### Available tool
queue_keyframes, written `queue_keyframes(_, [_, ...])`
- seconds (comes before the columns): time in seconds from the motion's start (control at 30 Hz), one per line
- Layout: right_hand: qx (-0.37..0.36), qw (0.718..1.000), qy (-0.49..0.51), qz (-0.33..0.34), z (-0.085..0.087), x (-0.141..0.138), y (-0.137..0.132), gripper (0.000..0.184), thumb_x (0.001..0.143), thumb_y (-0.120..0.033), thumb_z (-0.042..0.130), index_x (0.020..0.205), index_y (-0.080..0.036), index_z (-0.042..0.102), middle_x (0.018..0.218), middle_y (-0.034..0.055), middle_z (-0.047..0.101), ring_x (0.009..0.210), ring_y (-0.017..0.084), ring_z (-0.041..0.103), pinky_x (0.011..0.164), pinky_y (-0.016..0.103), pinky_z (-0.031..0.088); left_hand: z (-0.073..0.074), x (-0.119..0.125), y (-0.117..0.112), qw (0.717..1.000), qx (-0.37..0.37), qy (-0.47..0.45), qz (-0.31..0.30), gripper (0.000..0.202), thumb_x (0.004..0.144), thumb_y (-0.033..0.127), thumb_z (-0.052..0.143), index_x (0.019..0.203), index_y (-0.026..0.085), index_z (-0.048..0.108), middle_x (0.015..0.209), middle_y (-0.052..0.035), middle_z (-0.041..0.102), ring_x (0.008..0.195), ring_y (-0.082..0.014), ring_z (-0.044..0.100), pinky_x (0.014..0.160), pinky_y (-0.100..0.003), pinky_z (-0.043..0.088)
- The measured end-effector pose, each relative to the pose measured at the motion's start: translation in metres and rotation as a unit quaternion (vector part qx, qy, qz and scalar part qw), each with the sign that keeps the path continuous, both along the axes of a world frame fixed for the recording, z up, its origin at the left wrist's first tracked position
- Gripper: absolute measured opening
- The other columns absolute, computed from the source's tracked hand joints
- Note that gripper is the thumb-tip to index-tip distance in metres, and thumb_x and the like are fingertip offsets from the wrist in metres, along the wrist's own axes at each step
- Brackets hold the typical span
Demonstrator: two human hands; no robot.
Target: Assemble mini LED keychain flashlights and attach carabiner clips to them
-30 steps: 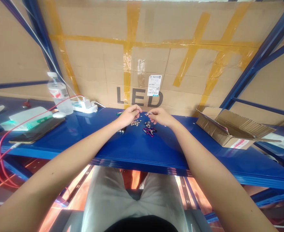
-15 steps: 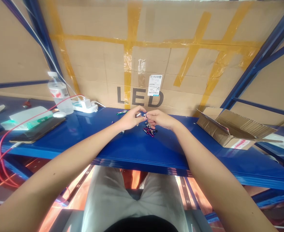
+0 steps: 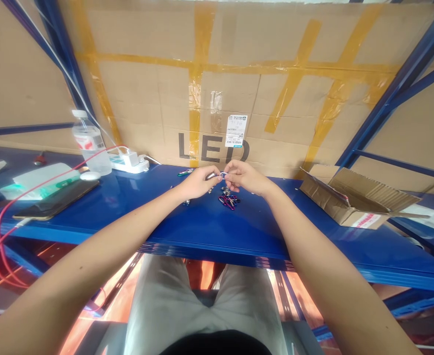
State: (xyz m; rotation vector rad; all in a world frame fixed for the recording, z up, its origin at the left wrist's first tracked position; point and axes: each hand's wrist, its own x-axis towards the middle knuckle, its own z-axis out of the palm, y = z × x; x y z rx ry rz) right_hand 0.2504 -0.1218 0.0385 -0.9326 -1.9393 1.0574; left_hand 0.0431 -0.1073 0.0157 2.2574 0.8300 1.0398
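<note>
My left hand [image 3: 198,181] is closed around a small silvery metal piece [image 3: 211,175] above the blue table. Thumb and fingers pinched, my right hand [image 3: 241,176] meets it from the right. Between the fingertips of both hands shows a thin metal ring [image 3: 223,174], which looks like a key ring. Just below the hands lies a small heap of coloured carabiner clips [image 3: 229,199], pink, dark and silvery. Behind my left hand rests a green clip [image 3: 184,172]. Tiny metal bits [image 3: 186,202] lie partly hidden beside my left wrist.
An open cardboard box [image 3: 360,197] stands on the right. Leftward are a plastic bottle [image 3: 91,143], a white power strip [image 3: 131,165], a phone [image 3: 54,199] on a red cable and a tissue pack [image 3: 41,181]. A large taped carton [image 3: 146,108] walls the back.
Both hands stay at the same spot. My right fingers have shifted slightly upward, and the ring between the fingertips now shows more clearly.
</note>
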Motion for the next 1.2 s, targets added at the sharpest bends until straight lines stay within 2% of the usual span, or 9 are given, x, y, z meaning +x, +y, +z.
queue_keyframes(0.17, [0.046,0.998,0.010,-0.036,0.0029,-0.0019,-0.0014,0.021,0.081,-0.027,0.078,0.089,-0.017,0.061,0.063,0.0009,0.067,0.051,0.010,0.057,0.043,0.021,0.042,0.0017,-0.0021,0.0018,0.999,0.022,0.006,0.037,0.018,0.093,0.033,0.055,0.083,0.019,0.059,0.063,0.0031,0.049,0.059,-0.0132,0.045,0.059,-0.027,0.036])
queue_keyframes(0.3, [0.062,0.996,0.015,-0.065,0.0043,-0.0041,-0.0041,0.019,0.078,-0.023,0.080,0.085,-0.015,0.064,0.065,0.0032,0.070,0.048,0.009,0.055,0.043,0.021,0.041,0.0010,-0.0025,0.0035,0.999,0.016,0.000,0.043,0.017,0.093,0.032,0.055,0.083,0.019,0.059,0.064,0.0035,0.049,0.058,-0.0132,0.044,0.058,-0.027,0.036])
queue_keyframes(0.5, [0.067,0.992,0.050,-0.093,0.0040,-0.0050,-0.0035,0.019,0.076,-0.026,0.080,0.075,-0.014,0.066,0.062,0.0027,0.067,0.044,0.007,0.049,0.038,0.020,0.034,0.0006,-0.0008,0.0026,0.999,0.023,-0.010,0.037,0.016,0.092,0.032,0.056,0.085,0.018,0.058,0.066,0.0038,0.050,0.060,-0.0123,0.044,0.059,-0.025,0.036])
queue_keyframes(0.7, [0.051,0.993,0.013,-0.108,0.0050,-0.0055,-0.0032,0.013,0.077,-0.021,0.075,0.072,-0.015,0.065,0.059,0.0014,0.064,0.044,0.007,0.047,0.038,0.020,0.034,0.0004,0.0014,-0.0006,0.999,0.034,-0.007,0.036,0.015,0.093,0.029,0.053,0.087,0.017,0.058,0.066,0.0036,0.050,0.060,-0.0125,0.045,0.060,-0.025,0.035])
queue_keyframes(0.93, [0.084,0.990,-0.041,-0.102,0.0050,-0.0040,-0.0028,0.007,0.077,-0.015,0.069,0.072,-0.014,0.063,0.060,0.0012,0.065,0.046,0.007,0.047,0.044,0.020,0.035,0.0000,0.0019,-0.0035,0.999,0.020,-0.007,0.026,0.013,0.093,0.028,0.054,0.088,0.017,0.058,0.067,0.0031,0.053,0.058,-0.0125,0.048,0.058,-0.024,0.036])
queue_keyframes(1.2, [0.084,0.991,-0.083,-0.069,0.0038,-0.0048,-0.0025,0.007,0.079,-0.018,0.067,0.073,-0.015,0.064,0.059,0.0009,0.065,0.045,0.007,0.048,0.045,0.021,0.035,-0.0030,0.0040,0.0000,0.998,-0.048,-0.042,-0.016,0.015,0.096,0.030,0.055,0.089,0.017,0.058,0.058,0.0048,0.050,0.048,-0.0100,0.046,0.051,-0.022,0.037])
